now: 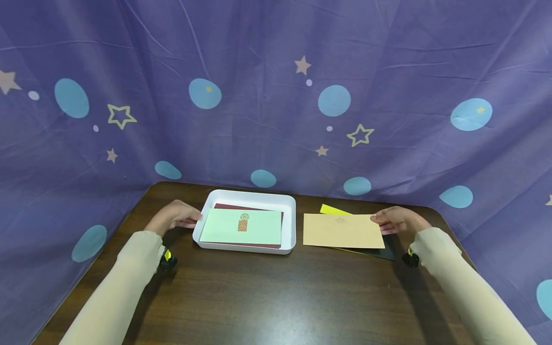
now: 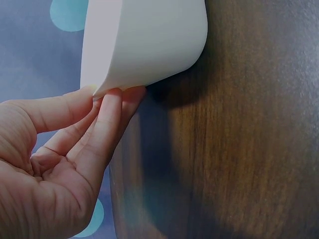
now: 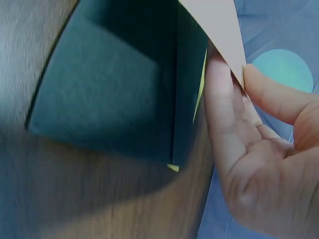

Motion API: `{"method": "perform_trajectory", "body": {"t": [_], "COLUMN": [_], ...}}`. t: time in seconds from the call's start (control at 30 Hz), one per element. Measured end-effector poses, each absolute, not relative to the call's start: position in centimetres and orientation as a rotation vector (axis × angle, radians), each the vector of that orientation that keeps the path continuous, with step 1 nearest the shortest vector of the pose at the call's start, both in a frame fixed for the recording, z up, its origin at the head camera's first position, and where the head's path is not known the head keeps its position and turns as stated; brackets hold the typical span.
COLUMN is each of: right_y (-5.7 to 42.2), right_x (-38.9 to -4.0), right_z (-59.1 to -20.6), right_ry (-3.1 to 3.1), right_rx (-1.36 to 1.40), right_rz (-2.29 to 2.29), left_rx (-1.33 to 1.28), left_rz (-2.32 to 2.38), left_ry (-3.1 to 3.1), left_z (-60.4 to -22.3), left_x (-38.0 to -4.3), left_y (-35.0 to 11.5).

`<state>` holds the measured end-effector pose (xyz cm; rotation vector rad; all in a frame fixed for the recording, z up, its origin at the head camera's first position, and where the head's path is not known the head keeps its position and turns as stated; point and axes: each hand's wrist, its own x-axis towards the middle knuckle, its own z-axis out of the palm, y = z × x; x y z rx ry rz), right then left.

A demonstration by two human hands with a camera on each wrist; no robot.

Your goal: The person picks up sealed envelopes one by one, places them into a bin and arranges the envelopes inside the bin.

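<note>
A white tray [image 1: 290, 225] stands at the back of the table, and my left hand [image 1: 180, 214] pinches its left rim. In the left wrist view the thumb lies on top of the tray's rim [image 2: 149, 45] with fingers beneath. Inside the tray a mint green envelope [image 1: 258, 227] with a patterned print lies over a dark red envelope [image 1: 228, 206]. My right hand [image 1: 398, 220] pinches a tan envelope [image 1: 336, 232] by its right edge, thumb on top. Beneath it are a dark green envelope [image 3: 109, 84] and a yellow envelope [image 1: 329, 209], both partly hidden.
The brown wooden table [image 1: 267, 292] carries everything. A purple curtain [image 1: 258, 129] with stars and blue ovals hangs right behind its back edge and along both sides. Each wrist wears a small black device [image 1: 167, 261] at the sleeve.
</note>
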<state>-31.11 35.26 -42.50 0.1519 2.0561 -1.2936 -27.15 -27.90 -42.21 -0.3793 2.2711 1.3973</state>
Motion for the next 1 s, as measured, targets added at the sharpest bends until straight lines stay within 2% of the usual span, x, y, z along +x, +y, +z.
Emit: {"method": "perform_trajectory", "body": {"t": [0.3,1.0], "right_y": [34.8,35.2], "right_x": [-30.5,-29.7], "right_z": [-42.8,-43.7], "right_ry": [1.936,1.957], "right_rx": [0.181,0.141], "right_rz": [-1.451,-1.442], "left_rx": [-0.374,-0.370], "left_rz": [1.399,1.411], "left_ry": [2.267,2.260], "left_z": [-42.3,-42.5], "left_x": [-27.2,-27.3], "left_y": [-28.0,-28.1]}}
